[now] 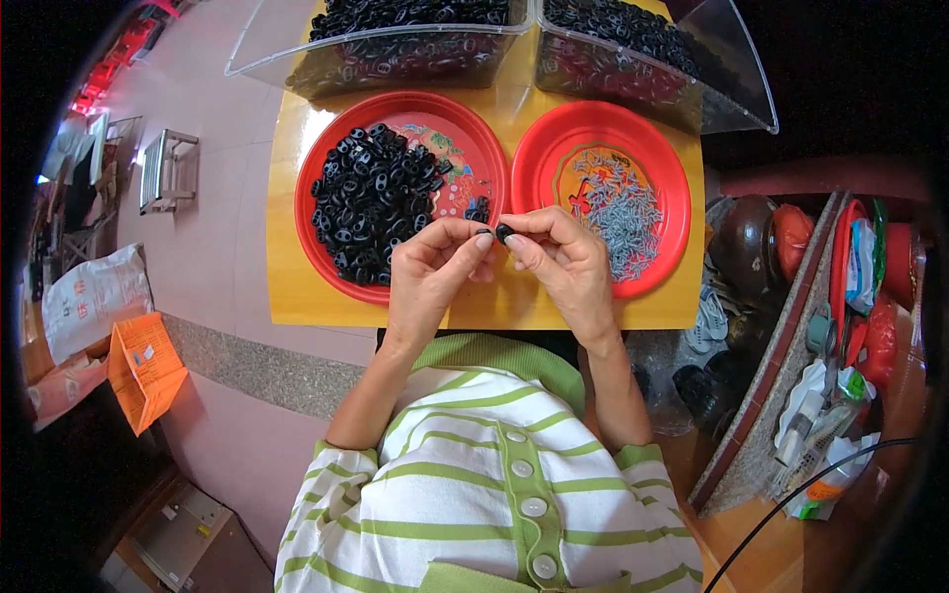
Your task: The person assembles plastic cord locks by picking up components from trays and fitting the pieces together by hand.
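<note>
My left hand and my right hand meet above the near edge of the yellow table, thumbs and forefingers pinched. Between the right fingertips is a small black plastic piece. A bit of black also shows at the left fingertips; whether it belongs to the same piece I cannot tell. Beside my left hand, a red plate holds a heap of black plastic pieces with two holes. Past my right hand, a second red plate carries many small grey metal pins or screws.
Two clear bins filled with black pieces stand at the table's far side. A metal stool is on the floor to the left. At right, a ledge borders bags and jars; a black cable crosses the lower right.
</note>
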Demonstrator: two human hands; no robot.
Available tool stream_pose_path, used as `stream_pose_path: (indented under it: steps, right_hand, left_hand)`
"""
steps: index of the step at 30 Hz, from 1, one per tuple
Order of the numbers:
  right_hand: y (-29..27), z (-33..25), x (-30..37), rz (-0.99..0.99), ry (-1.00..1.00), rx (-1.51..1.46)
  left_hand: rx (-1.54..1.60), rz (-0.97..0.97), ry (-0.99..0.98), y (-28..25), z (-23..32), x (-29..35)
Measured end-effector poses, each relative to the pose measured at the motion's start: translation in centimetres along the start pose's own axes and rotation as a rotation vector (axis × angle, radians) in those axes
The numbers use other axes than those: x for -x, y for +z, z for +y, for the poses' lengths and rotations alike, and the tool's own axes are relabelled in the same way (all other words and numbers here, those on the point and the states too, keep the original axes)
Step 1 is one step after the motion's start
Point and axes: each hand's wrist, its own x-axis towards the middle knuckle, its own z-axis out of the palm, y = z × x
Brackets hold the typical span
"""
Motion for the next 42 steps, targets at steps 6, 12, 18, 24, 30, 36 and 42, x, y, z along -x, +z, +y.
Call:
stream_pose_path:
  steps: [6,12,18,24,30,36,42]
  right_hand:
    - [0.2,-0.1,-0.2,0.01,-0.025,0.043]
    - [0.6,0.2,-0.1,0.025,0.039,-0.131]
    - [0.8,0.0,-0.2,-0.007,0.045,-0.142]
    - [1.4,-0.7,-0.3,0.02,0.028,-0.19]
    - [2.2,-0.6,-0.1,0.064,-0.031,-0.094]
    - [2.5,-1.6,0.0,0.063,-0.072,0.076]
    - [3.1,-2.0,0.0,0.126,-0.259,0.403]
  left_hand:
    - [-0.015,0.0,0.022,-0.1,0.1,-0.1]
    - [0.166,-0.062,-0.022,-0.3,0.2,-0.2]
    - [0.202,-0.09,-0.039,-0.6,0.1,-0.2]
    - [0.22,-0.099,-0.034,-0.5,0.1,-0.3]
    - [0.223,-0.088,-0.043,-0.5,-0.3,0.1]
    - [0.332,-0.035,-0.077,-0.4,0.2,0.0]
    - [0.426,0.148,-0.116,0.5,-0.3,0.1]
